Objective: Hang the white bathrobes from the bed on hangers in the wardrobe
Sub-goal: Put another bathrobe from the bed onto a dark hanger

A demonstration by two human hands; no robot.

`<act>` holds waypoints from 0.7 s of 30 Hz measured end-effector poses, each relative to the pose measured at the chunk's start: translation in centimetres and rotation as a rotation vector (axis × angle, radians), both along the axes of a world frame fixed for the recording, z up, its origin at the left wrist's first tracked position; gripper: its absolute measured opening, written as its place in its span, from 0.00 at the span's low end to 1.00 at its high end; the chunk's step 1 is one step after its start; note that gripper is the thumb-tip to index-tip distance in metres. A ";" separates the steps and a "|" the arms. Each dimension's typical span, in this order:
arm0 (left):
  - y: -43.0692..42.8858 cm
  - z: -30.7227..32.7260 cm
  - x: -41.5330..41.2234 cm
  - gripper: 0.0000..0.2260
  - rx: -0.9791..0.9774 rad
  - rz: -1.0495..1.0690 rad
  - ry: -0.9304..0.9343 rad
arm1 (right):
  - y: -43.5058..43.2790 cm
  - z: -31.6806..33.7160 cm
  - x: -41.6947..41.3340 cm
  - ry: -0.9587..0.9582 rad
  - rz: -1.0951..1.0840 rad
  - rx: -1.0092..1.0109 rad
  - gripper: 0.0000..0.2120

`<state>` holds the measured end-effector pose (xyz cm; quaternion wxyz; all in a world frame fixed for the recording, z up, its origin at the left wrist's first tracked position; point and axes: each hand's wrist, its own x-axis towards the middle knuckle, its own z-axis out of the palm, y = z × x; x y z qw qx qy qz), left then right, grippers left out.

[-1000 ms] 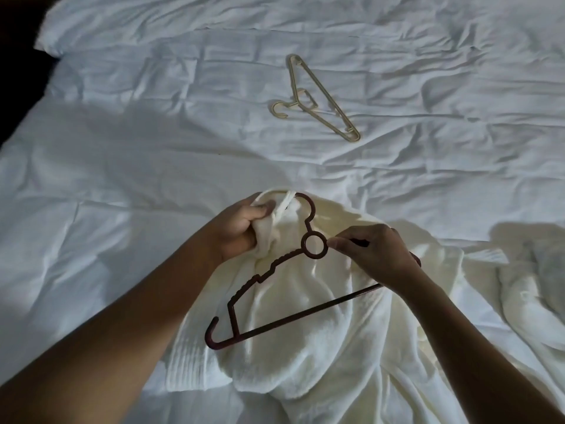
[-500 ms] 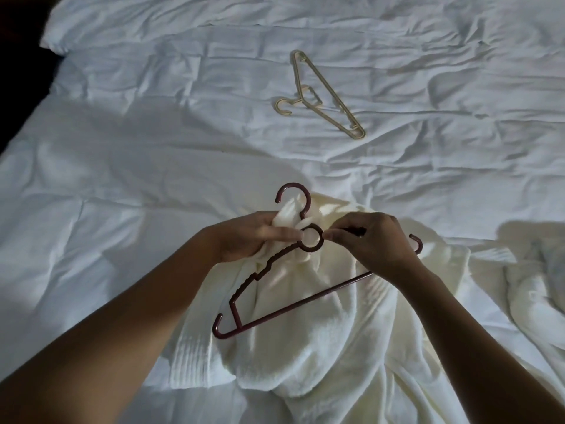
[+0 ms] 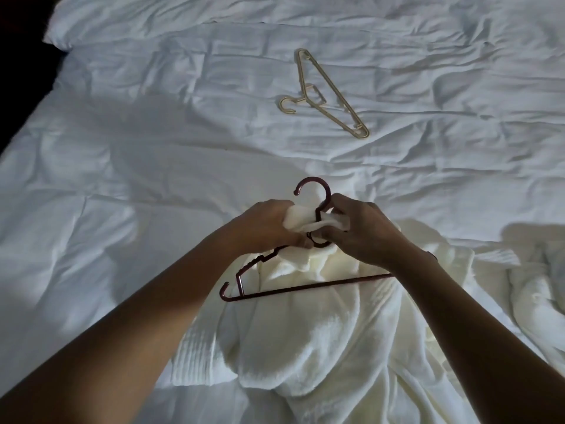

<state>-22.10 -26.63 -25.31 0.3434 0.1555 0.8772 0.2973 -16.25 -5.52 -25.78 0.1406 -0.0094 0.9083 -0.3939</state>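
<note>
A white bathrobe (image 3: 321,332) lies bunched on the bed in front of me. A dark red hanger (image 3: 305,287) rests on top of it, hook pointing away from me. My left hand (image 3: 269,226) is closed on a fold of the robe's collar just left of the hanger's neck. My right hand (image 3: 360,231) grips a strip of the same robe fabric at the neck ring, right of the hook. The hanger's right arm is hidden under my right wrist. More white robe cloth (image 3: 538,289) lies crumpled at the right edge.
A beige hanger (image 3: 330,93) lies flat on the wrinkled white duvet (image 3: 122,166) farther up the bed. A pillow edge (image 3: 153,19) runs along the top. The bed's left edge drops into dark floor (image 3: 18,71).
Both hands have come together at the red hanger's neck, drawing robe fabric across it. The hanger has turned so its bottom bar lies nearer level and its hook stands clear above my hands.
</note>
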 end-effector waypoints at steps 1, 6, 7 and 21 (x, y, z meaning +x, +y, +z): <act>-0.6 -0.2 -0.2 0.19 -0.055 0.001 0.031 | 0.2 -0.2 0.0 -0.008 -0.005 0.013 0.10; -6.7 -2.0 -0.5 0.09 -0.010 0.087 0.129 | 1.9 -0.4 0.3 0.018 -0.129 -0.074 0.08; -7.7 -2.7 0.0 0.07 -0.047 0.108 0.138 | 2.1 -0.6 0.4 0.015 -0.140 -0.078 0.07; -3.9 -0.9 7.9 0.08 0.149 0.101 0.291 | -0.5 -0.1 -0.8 0.092 -0.304 -0.101 0.08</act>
